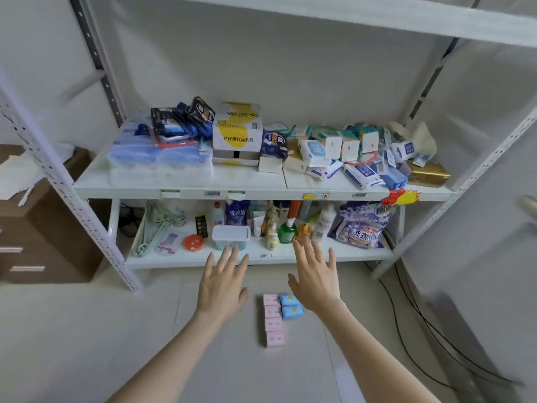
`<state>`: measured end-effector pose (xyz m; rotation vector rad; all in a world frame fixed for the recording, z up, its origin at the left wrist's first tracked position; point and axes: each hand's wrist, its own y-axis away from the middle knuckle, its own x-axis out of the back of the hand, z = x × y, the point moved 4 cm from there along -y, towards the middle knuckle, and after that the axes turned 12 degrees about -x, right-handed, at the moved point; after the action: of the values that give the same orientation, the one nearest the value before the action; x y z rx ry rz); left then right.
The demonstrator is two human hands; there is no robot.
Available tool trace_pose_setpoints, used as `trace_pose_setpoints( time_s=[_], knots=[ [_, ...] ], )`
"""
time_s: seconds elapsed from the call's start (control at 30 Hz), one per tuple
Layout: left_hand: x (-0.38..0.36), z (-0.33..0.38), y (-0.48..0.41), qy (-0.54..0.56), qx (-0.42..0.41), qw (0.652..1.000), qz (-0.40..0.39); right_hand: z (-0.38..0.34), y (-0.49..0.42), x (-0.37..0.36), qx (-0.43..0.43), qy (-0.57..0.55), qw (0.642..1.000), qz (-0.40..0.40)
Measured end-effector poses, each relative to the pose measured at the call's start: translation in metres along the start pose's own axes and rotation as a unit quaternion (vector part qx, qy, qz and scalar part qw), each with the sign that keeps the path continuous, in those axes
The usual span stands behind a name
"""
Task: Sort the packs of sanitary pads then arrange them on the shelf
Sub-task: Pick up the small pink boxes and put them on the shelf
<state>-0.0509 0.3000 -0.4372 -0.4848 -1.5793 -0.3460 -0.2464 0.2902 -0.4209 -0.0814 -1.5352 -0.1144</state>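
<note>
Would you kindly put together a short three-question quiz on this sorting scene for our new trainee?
1. True or false: the pink packs lie in a single column on the floor.
2. How many blue packs show beside them? A) two B) five C) none
3. Fill in: the left hand and the right hand are both ____, holding nothing.
Key: 1 true; 2 A; 3 open.

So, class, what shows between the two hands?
Head view: pink packs and blue packs on the floor, below the gap between left hand and right hand.
</note>
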Motion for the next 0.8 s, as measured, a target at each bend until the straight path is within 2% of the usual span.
trace_pose_setpoints(
  time_s=[0.17, 0.37, 0.63, 0.8],
  knots=[
    [-0.078, 0.063, 0.019, 0.057, 0.038, 0.992, -0.104, 0.047, 0.033, -0.069, 0.007, 0.01, 0.997, -0.078],
    [-0.152, 0.122, 0.032, 0.077, 0.042, 0.976, -0.197, 0.096, 0.062, -0.151, -0.002, 0.028, 0.986, -0.167],
    [-0.222, 0.119, -0.004, 0.087, 0.027, 0.97, -0.227, 0.103, 0.046, -0.243, -0.003, 0.038, 0.969, -0.242],
    [-0.295, 0.102, -0.03, 0.092, 0.004, 0.962, -0.256, 0.084, 0.012, -0.311, -0.011, 0.006, 0.964, -0.264]
  ],
)
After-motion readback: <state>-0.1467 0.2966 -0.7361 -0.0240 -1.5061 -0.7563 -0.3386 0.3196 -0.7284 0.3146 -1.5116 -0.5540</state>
